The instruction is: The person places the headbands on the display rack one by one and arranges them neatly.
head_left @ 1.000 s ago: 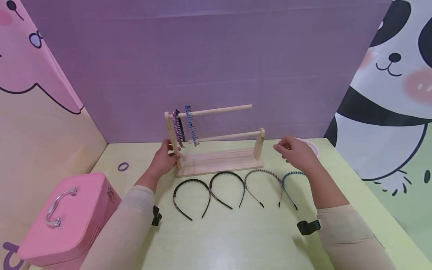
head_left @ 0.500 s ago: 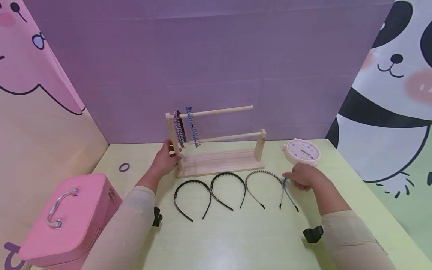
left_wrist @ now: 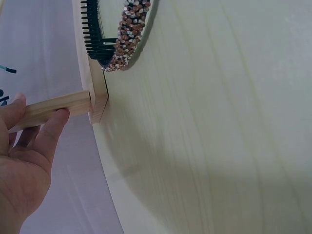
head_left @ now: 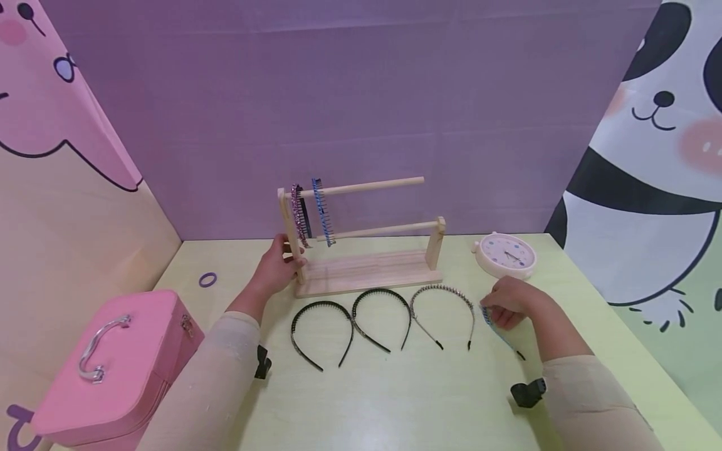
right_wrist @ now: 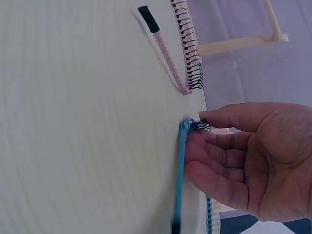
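Observation:
My left hand [head_left: 276, 269] grips the left upright post [head_left: 287, 219] of a wooden rack; in the left wrist view, fingers and thumb are around the post [left_wrist: 53, 108]. A glittery pink-purple headband [head_left: 296, 216] and a blue toothed headband [head_left: 324, 219] hang on the rack's top rod. At the right, my right hand [head_left: 512, 302] pinches another blue headband [head_left: 502, 335], partly hidden behind the fingers; its thin arm [right_wrist: 180, 170] shows in the right wrist view. Beside it lie a pinkish beaded headband [head_left: 440, 287] and two black ones, left [head_left: 320, 303] and right [head_left: 379, 290].
A pink case [head_left: 107, 363] with a silver handle stands at the front left. Behind it lies a purple ring [head_left: 207, 279]. A pink clock [head_left: 504, 252] lies behind my right hand. A purple cloth [head_left: 361, 113] hangs behind the table.
My right hand has come down and toward me from beside the clock and taken hold of the blue headband, turning it and shifting it right. The left hand stays on the post.

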Motion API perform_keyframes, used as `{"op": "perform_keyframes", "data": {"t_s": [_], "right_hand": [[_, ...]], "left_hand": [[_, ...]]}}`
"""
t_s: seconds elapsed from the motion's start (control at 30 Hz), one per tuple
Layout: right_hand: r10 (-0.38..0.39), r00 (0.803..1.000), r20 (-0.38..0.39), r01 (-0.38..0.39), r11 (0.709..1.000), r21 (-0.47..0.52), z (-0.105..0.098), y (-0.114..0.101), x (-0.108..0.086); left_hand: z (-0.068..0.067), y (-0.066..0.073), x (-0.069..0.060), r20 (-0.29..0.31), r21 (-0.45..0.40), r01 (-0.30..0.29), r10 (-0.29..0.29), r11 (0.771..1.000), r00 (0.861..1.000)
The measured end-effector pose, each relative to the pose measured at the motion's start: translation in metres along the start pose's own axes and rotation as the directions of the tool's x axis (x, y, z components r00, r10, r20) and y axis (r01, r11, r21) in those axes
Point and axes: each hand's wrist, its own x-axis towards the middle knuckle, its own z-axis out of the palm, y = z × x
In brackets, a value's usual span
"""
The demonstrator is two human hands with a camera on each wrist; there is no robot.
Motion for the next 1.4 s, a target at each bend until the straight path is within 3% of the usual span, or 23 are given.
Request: {"op": "perform_keyframes", "data": {"t_s": [0.33, 0.67, 0.97, 1.4], "right_hand": [[-0.041, 0.998, 0.050, 0.039, 0.999, 0.032, -0.002, -0.010, -0.016], [-0.191, 0.981, 0.021, 0.190, 0.981, 0.022, -0.013, -0.034, -0.034], [-0.315, 0.945, -0.089, 0.319, 0.947, 0.037, -0.023, -0.053, -0.047], [-0.381, 0.872, -0.306, 0.454, 0.863, 0.221, -0.024, -0.070, -0.049]], "left_hand": [[0.001, -0.004, 0.002, 0.009, -0.022, -0.011, 0.011, 1.000, 1.000], [0.001, -0.005, 0.003, 0.008, -0.019, 0.002, -0.002, 1.000, 1.000], [-0.001, -0.003, 0.002, -0.002, -0.005, -0.003, 0.003, 1.000, 1.000], [0.000, -0.002, 0.002, 0.005, -0.019, 0.009, -0.009, 1.000, 1.000]]}}
